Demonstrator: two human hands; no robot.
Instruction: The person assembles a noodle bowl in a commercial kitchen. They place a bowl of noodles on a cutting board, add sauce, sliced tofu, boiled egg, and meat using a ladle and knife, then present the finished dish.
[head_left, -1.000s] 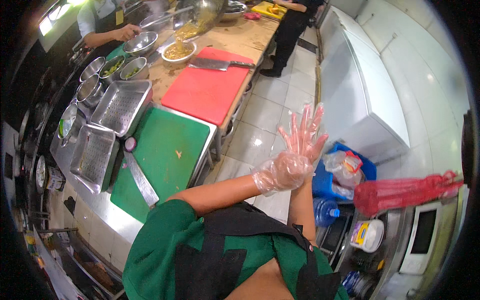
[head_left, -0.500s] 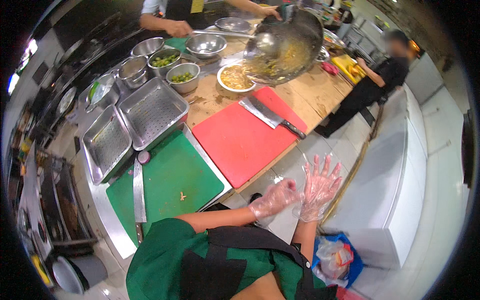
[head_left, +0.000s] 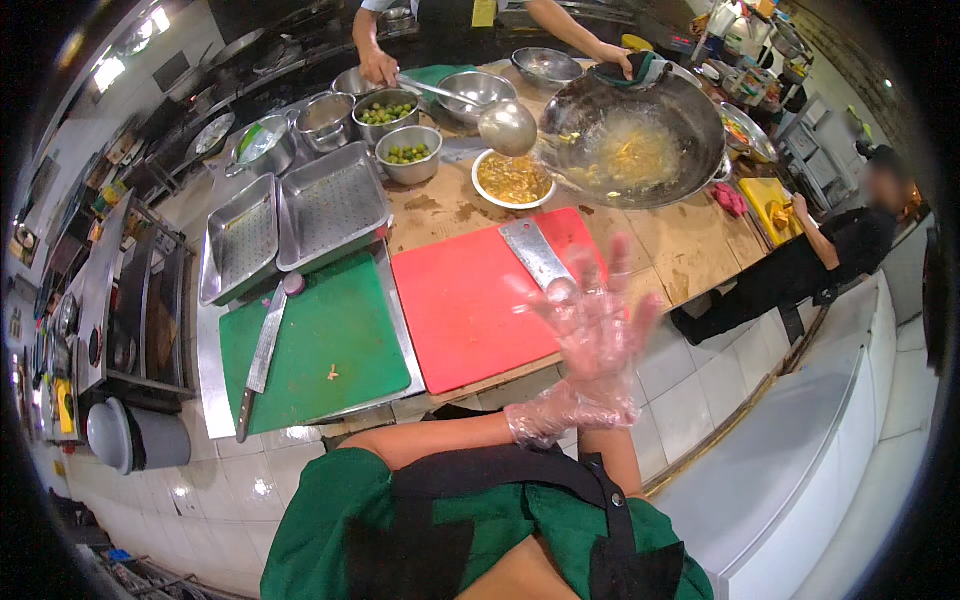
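My right hand is raised in a clear plastic glove, fingers spread and blurred by motion, over the near edge of the red cutting board. My left hand, also gloved, is closed at the right wrist on the cuff of that plastic glove; its fingertips are partly hidden. Behind my right fingers lies a cleaver on the red board, its handle covered from view. A long knife rests on the green cutting board, beside a cut onion piece and a small scrap.
Across the table a co-worker holds a ladle and a wok by a bowl of soup. Perforated trays and bowls of green vegetables stand left. Another person works at a yellow board.
My right hand has risen toward the red board, and my left hand has closed in on its wrist. The co-worker's wok has been lowered from its steep tilt, the ladle now outside it.
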